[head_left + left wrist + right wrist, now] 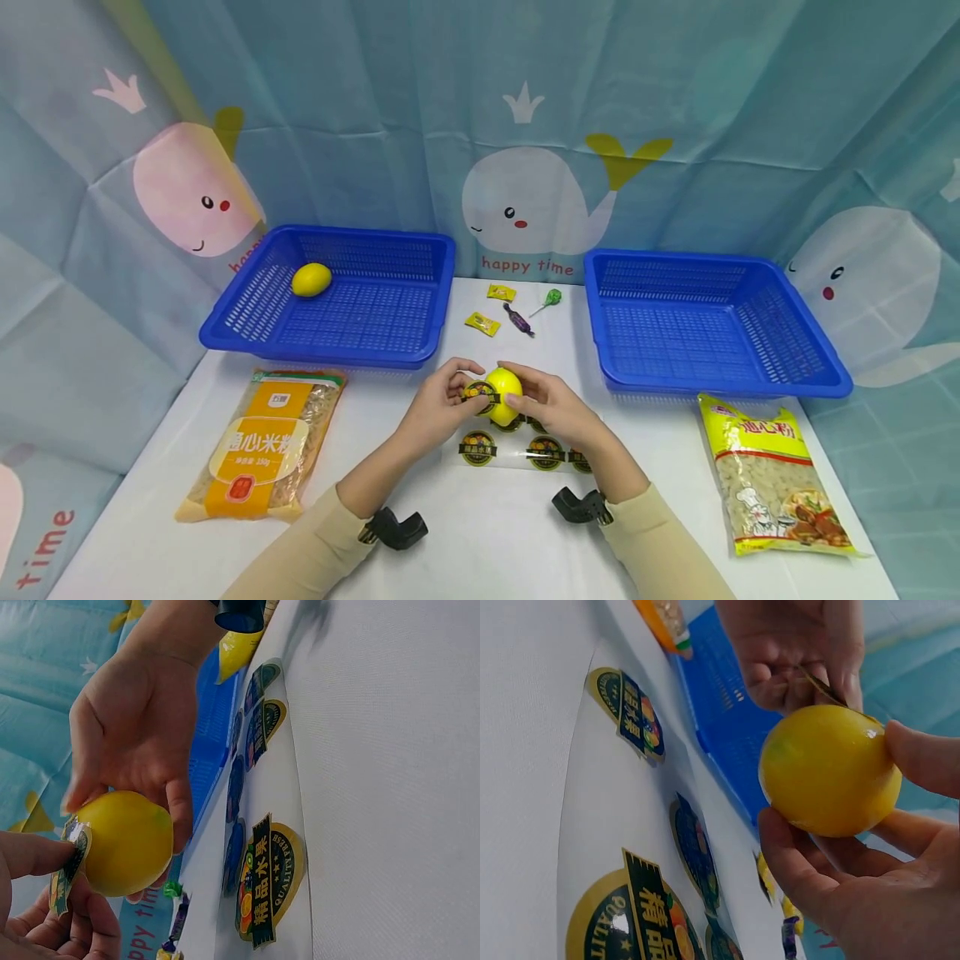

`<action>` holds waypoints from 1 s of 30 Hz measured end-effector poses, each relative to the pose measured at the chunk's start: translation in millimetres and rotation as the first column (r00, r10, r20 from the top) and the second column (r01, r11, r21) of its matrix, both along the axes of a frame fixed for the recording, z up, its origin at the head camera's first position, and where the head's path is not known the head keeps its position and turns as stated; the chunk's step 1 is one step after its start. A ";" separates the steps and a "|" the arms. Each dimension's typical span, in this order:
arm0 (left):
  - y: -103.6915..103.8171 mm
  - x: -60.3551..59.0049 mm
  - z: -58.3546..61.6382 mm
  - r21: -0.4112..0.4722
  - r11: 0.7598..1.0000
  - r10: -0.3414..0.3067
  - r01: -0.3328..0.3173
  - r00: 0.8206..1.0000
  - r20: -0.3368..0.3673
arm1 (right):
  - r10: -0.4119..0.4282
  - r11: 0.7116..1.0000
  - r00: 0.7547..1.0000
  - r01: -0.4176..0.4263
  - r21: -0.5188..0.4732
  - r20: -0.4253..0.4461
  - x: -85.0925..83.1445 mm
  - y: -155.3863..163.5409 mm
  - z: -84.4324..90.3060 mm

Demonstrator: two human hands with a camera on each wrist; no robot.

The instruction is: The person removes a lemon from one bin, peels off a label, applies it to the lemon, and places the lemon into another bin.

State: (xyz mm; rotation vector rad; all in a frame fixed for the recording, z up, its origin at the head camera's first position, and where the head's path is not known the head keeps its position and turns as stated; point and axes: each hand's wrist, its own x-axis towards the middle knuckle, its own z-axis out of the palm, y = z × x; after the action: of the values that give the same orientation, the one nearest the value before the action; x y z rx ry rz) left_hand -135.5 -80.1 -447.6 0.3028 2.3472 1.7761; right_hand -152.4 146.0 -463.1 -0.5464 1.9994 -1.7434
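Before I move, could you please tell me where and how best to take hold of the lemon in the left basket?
Probably round its middle, from above and slightly from the right: the lemon lies on its side, tapering toward its ends, close to the left wall of the blue basket, leaving more room on its right.

There are two hands; there are two blue baskets and two yellow lemons; there are two bags of food; there are two little yellow sweets, one purple sweet and one green lollipop, which makes four in all; there is one clear sheet and one sticker up off it; more stickers are on the sheet, but some are hidden, so I can't count them all; two sleeves and two black wrist pieces.
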 end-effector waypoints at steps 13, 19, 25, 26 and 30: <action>2.9 2.5 1.8 -0.031 1.000 0.002 -0.003 1.000 -0.016 | -0.115 0.991 0.993 0.114 0.070 0.001 3.5 -8.4 5.5; -0.1 1.5 2.2 -0.020 1.000 0.011 -0.011 1.000 0.003 | -0.113 0.993 0.993 0.113 -0.030 0.027 3.4 -4.6 5.7; 0.9 1.0 0.9 -0.085 0.996 0.009 -0.011 1.000 -0.015 | -0.140 0.990 0.987 0.140 0.001 -0.077 3.5 -0.8 9.1; 1.5 1.1 0.9 -0.088 0.996 0.015 -0.016 1.000 -0.012 | -0.145 0.989 0.985 0.148 0.022 -0.095 3.7 -0.6 10.1; 3.3 1.8 1.7 -0.070 0.997 0.038 -0.037 0.999 0.013 | -0.150 0.986 0.981 0.157 0.052 -0.123 3.8 -0.5 10.3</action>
State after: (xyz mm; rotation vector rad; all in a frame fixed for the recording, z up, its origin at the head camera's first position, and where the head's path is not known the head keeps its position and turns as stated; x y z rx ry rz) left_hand -133.7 -76.8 -445.9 0.2369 2.4142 1.7019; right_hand -148.6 145.5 -452.7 -0.4973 2.2238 -1.7678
